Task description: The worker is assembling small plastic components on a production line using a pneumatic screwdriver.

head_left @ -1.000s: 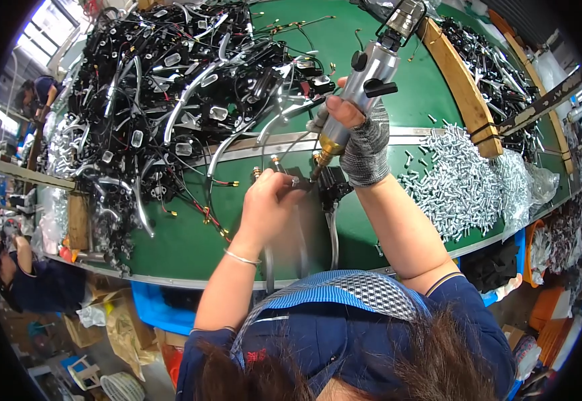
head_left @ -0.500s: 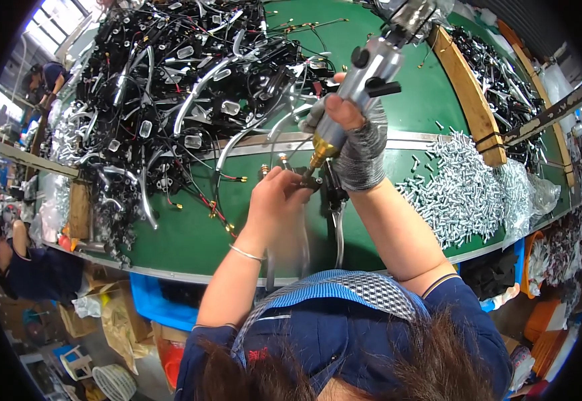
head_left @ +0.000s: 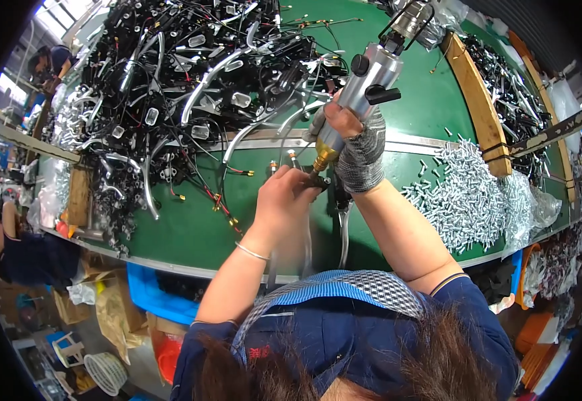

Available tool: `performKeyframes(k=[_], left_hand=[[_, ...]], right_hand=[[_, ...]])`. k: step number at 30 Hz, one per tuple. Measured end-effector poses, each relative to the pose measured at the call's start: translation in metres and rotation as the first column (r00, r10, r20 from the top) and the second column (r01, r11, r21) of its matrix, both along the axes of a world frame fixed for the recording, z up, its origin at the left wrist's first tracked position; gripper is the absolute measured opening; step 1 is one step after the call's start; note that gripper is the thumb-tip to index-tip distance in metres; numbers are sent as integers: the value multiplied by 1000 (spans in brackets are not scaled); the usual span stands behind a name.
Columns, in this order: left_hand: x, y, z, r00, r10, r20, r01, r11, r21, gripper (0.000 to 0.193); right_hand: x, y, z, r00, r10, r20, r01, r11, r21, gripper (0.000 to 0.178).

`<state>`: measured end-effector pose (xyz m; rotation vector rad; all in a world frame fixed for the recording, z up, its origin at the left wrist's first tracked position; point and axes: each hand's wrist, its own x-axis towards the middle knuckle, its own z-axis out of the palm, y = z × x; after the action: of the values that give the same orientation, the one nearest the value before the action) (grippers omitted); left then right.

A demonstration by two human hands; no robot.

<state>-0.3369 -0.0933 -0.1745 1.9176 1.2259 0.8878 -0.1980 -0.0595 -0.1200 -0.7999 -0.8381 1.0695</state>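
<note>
A grey fingerless glove covers my right hand point(head_left: 363, 150), which is closed around a silver power screwdriver point(head_left: 379, 75) with a brass-coloured nose. The tool slants down to the left, and its tip reaches a black brake lever bracket point(head_left: 317, 182). My left hand point(head_left: 283, 200), bare with a bangle at the wrist, pinches that bracket; the fingers partly cover it. Below those fingers a blurred silver lever blade point(head_left: 308, 247) points toward me. Just right of it lies another brake lever point(head_left: 343, 234), black with a silver blade. Whether a screw sits under the tip is hidden.
A large heap of black and silver brake levers with cables point(head_left: 190, 87) covers the far left of the green table point(head_left: 398, 234). Loose silver screws or pins point(head_left: 468, 200) are piled at right, beside a wooden bar point(head_left: 474, 100). A blue bin point(head_left: 160, 297) stands below the front edge.
The view has shifted slightly. Both hands keep their holds, and the screwdriver's tip stays at the bracket.
</note>
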Motion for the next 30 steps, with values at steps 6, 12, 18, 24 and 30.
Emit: performKeyframes(k=[6, 12, 18, 24, 30], left_hand=[[-2, 1, -4, 994, -43, -105, 58, 987, 150, 18], [2, -2, -3, 994, -73, -78, 81, 992, 94, 18], [-28, -19, 9, 984, 174, -48, -131, 871, 474, 21], [-128, -30, -25, 815, 577, 64, -565, 765, 309, 13], [-187, -42, -40, 609, 793, -24, -731, 572, 372, 12]], right_hand=[[0, -6, -10, 985, -121, 123, 97, 977, 189, 31], [14, -9, 13, 956, -90, 281, 30, 977, 212, 40], [91, 1, -4, 610, -236, 756, -20, 950, 312, 51], [141, 30, -45, -103, 289, 952, 307, 919, -246, 43], [123, 52, -48, -260, 527, 809, 361, 830, -424, 45]])
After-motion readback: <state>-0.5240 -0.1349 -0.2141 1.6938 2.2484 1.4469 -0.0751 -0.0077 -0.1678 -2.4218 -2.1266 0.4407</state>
